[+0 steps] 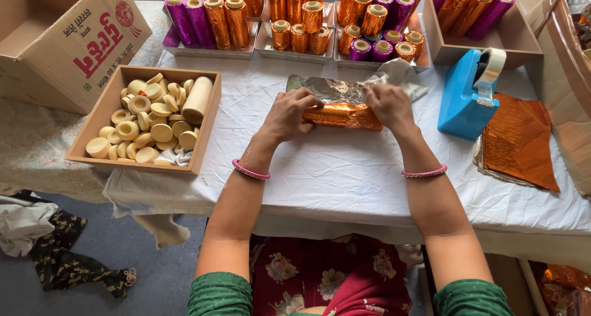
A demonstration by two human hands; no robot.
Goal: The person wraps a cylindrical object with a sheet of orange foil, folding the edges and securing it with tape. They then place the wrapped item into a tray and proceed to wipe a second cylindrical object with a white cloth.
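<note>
White cloth covers the table (345,174), seen from above; grey floor shows at lower left with a heap of crumpled cloth (55,248) on it.

Centre of table: an orange foil-wrapped roll (342,116) lies on its side on a sheet of silver-backed foil (332,89). The sheet's far part lies loose and crinkled behind the roll.

Left hand (288,115): closed over the left end of the roll, fingers curled on the foil. Right hand (389,105): closed over the right end, fingertips pressing the foil edge down onto the roll. Both wrists carry a pink bangle.

Left of the hands: a shallow wooden tray (89,122) holding many cream-coloured discs and caps, plus one bare cream cylinder (197,99) lying at its far right side. Behind it, an open cardboard box (68,45) with red print.

Far edge of table: several trays (209,48) of upright finished rolls, wrapped in orange or purple foil, cream caps showing on top. A wooden box (514,39) at far right holds more of them, lying tilted.

Right of the hands: a blue tape dispenser (466,97) with a roll of tape on top, standing just beside a stack of orange foil sheets (520,140) that lies flat on the cloth.
</note>
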